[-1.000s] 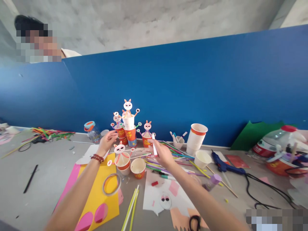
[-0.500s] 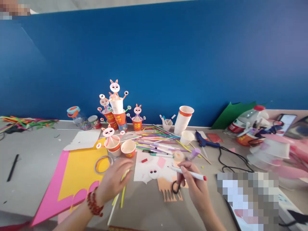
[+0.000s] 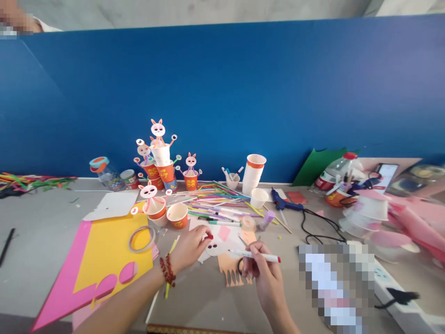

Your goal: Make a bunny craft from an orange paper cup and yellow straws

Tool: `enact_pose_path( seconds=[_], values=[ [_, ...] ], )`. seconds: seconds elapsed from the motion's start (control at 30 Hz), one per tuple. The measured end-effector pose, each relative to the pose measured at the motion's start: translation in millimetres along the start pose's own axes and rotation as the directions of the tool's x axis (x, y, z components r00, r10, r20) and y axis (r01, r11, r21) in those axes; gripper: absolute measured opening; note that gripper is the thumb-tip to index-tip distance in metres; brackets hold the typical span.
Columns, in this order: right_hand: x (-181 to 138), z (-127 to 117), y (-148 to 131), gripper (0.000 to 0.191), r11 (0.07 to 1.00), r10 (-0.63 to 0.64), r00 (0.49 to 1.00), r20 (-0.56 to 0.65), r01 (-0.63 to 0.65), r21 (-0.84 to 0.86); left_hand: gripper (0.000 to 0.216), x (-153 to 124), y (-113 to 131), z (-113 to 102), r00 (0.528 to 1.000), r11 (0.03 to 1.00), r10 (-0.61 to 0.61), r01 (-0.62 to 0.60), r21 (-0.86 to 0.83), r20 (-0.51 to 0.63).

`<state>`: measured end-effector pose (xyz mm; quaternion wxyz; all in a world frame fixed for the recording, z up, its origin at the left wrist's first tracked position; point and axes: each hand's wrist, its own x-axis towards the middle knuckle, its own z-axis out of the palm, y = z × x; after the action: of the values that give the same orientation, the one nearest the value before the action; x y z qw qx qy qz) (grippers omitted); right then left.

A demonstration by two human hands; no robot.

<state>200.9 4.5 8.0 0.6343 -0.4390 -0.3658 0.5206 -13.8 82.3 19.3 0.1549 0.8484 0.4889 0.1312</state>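
Note:
A small red marker cap (image 3: 208, 237) is pinched between the fingertips of my left hand (image 3: 189, 246), above the white paper. My right hand (image 3: 263, 269) holds a white marker (image 3: 271, 256) with a red end, its uncapped tip pointing left. Between the hands lies a round white paper face (image 3: 212, 250) with two dark eyes, partly behind my left fingers. An orange paper sheet (image 3: 227, 264) with cut-out notches lies by my right hand. A black scissors handle (image 3: 239, 266) shows beside my right fingers. A pink paper piece (image 3: 223, 233) rests on the white sheet.
Cups with rabbit figures (image 3: 160, 172) stand back left, near an empty-looking cup (image 3: 177, 216). Coloured sticks (image 3: 222, 199) and pens lie behind the hands. A tape roll (image 3: 142, 239) sits on yellow paper (image 3: 104, 250). A blue glue gun (image 3: 285, 203) with a black cable lies right.
My left hand has moved right and picked up the red cap from the white paper. My right hand still holds the marker. The whole view has shifted slightly.

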Motion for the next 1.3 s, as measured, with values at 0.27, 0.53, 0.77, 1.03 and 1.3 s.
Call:
enact_pose_path(
  seconds=[0.27, 0.53, 0.77, 1.03, 1.3],
  values=[
    [7.7, 20.4, 9.4, 0.036, 0.996, -0.031, 0.99, 0.141, 0.043, -0.078, 0.013, -24.8, 18.4, -18.3, 0.998, 0.95, 0.063, -0.067, -0.304, -0.024],
    [3.7, 18.7, 17.6, 0.036, 0.994, -0.052, 0.976, 0.21, 0.071, -0.082, 0.015, -24.2, 28.0, -18.7, 0.986, 0.891, 0.165, -0.149, -0.428, 0.002],
    [-5.9, 23.8, 25.4, 0.035, 0.996, -0.071, 0.989, 0.132, 0.064, 0.055, 0.027, -24.5, 34.6, -14.6, 0.979, 0.856, 0.17, -0.09, -0.51, 0.112],
    [-10.9, 38.8, 29.6, 0.037, 0.945, -0.136, 0.984, -0.116, 0.164, 0.283, 0.02, -38.3, 64.1, -7.8, 0.987, 0.886, 0.149, -0.105, -0.452, 0.063],
    [1.4, 31.7, 24.6, 0.03, 0.969, -0.149, 0.982, -0.115, 0.168, 0.179, 0.025, -5.2, 59.3, -11.5, 0.978, 0.931, 0.208, -0.205, -0.302, -0.022]
  ],
)
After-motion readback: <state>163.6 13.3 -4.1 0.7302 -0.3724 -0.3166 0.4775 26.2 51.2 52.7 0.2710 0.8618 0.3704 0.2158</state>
